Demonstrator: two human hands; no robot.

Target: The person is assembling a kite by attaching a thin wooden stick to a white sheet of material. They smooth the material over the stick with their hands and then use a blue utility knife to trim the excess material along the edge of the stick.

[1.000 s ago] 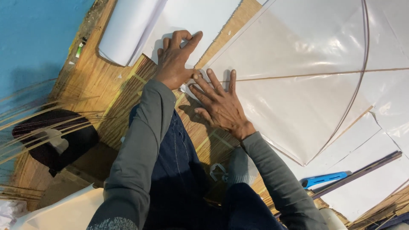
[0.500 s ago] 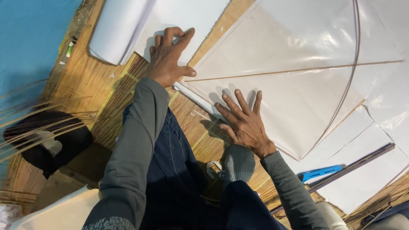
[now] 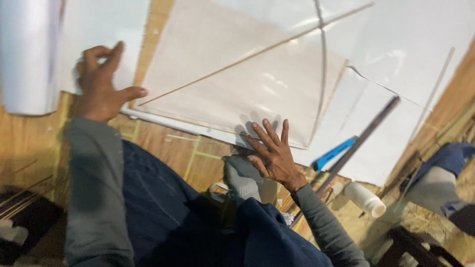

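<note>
clearly we treat the paper kite (image 3: 237, 84) as light and fragile: right hand (image 3: 269, 153) flat, spread along its edge, left hand (image 3: 101, 86) open, pinning its corner.

I saw the kite sheet (image 3: 237, 79) lying flat on the mat (image 3: 163, 148), with a straight stick (image 3: 257, 52) and a bowed stick (image 3: 324, 74) crossing on it. My right hand (image 3: 272, 153) lay on its near edge, my left hand (image 3: 101, 86) at its left corner, beside the paper roll (image 3: 27, 54). Right of the sheet lay a long rod (image 3: 356, 143), a cutter (image 3: 334, 154) and, nearer me, a small bottle (image 3: 365, 199).
</note>
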